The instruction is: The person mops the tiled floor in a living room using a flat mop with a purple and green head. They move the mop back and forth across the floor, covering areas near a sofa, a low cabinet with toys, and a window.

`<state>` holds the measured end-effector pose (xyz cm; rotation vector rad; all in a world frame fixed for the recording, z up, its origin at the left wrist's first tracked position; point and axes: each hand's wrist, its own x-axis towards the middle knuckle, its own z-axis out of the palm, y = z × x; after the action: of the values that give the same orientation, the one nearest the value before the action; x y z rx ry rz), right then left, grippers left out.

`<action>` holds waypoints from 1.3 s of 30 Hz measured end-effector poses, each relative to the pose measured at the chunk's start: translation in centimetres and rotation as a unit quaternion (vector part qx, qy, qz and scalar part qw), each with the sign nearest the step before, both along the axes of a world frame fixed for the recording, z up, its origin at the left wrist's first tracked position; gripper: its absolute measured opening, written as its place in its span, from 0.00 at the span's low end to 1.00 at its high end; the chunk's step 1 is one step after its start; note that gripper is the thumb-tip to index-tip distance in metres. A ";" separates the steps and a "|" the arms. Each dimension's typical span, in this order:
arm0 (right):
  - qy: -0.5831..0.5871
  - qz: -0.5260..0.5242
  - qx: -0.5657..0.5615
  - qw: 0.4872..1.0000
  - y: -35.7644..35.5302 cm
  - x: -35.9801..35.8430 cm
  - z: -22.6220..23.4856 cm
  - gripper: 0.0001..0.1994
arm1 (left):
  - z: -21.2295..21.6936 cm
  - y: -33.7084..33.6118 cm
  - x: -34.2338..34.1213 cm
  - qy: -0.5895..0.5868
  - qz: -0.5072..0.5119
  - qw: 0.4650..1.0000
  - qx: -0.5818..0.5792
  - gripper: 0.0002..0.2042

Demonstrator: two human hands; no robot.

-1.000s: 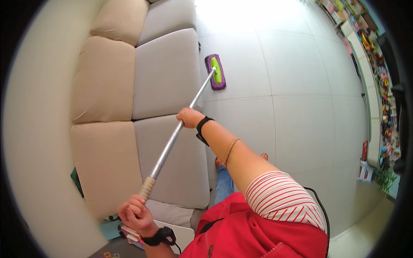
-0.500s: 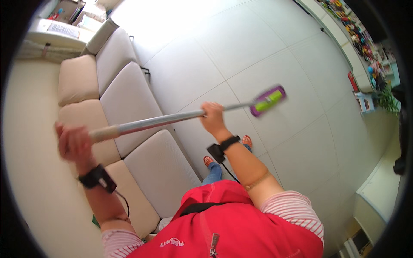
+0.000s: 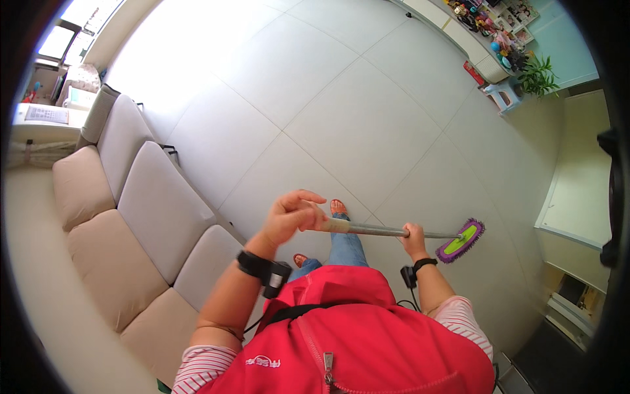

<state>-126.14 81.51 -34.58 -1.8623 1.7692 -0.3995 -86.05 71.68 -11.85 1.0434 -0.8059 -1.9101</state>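
A flat mop [image 3: 377, 229] with a grey metal pole stretches sideways in front of my body. Its pale grip end meets my left hand [image 3: 292, 217], which is closed loosely around it with a finger partly extended. Farther down the pole, my right hand [image 3: 415, 241] has its fingers wrapped around the shaft. The mop head [image 3: 461, 241], bright green with a purple fringe, is at the right, on or close to the tiled floor [image 3: 367, 131]. Each wrist wears a black strap with a small box and a cable.
A grey and beige sofa [image 3: 167, 210] runs along the left. At the upper right stands a long low cabinet [image 3: 453, 33] covered with small figures, beside a pale blue stool [image 3: 502, 97] and a green plant [image 3: 539, 75]. My sandalled feet [image 3: 338, 207] are just beyond my hands.
My view has turned toward the right. The mop has swung from over the sofa to over the floor, its head moving right and down. Both hands stay on the pole.
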 end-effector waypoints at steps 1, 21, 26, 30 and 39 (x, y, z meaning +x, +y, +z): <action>0.026 0.026 0.070 0.997 0.3 0.8 0.6 0.06 | 0.4 1.0 1.4 0.012 -0.002 1.000 -0.027 0.10; -0.182 0.452 -0.025 0.873 16.6 57.3 16.2 0.09 | 21.6 51.5 39.2 -0.077 0.491 0.772 -0.397 0.12; -0.260 0.537 -0.006 0.802 19.5 69.5 17.9 0.07 | 27.7 54.9 34.9 -0.321 0.558 0.646 -0.410 0.12; -0.227 0.578 0.003 0.784 16.8 70.9 15.1 0.05 | 22.2 49.7 28.2 -0.401 0.470 0.676 -0.401 0.09; -0.384 0.352 -0.037 0.853 15.8 52.9 14.6 0.03 | 28.4 42.8 29.0 -0.228 0.318 0.799 -0.457 0.17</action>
<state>-73.20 97.31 -19.94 -1.8632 0.5005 -0.7756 -57.03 114.45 16.57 0.9451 -1.2589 -0.5323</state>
